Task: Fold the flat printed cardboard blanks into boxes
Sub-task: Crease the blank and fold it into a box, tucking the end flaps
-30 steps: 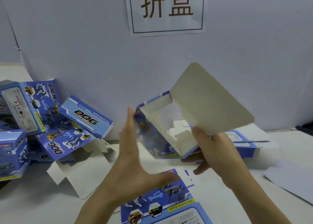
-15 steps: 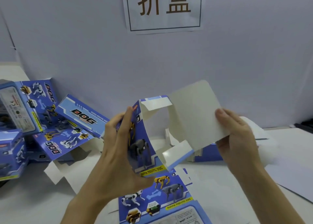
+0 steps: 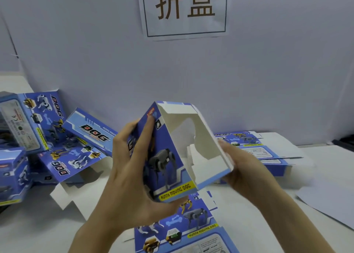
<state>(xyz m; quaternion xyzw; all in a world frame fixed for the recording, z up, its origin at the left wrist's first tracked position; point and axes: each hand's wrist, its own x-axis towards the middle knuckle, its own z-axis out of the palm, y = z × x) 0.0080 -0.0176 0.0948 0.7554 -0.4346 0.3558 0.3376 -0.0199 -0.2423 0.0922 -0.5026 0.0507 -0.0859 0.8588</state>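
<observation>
Head view: half-formed box held above table centre, long axis near upright, top leaning far-left, open white inside facing right and near. Printed dog panel gripped by left hand; right wall clasped by right hand, fingers hidden behind. Flat blank lies below; folded boxes piled far left.

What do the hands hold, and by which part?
Both hold the half-folded box: the left hand grips its printed side panel, the right hand its opposite wall.
</observation>
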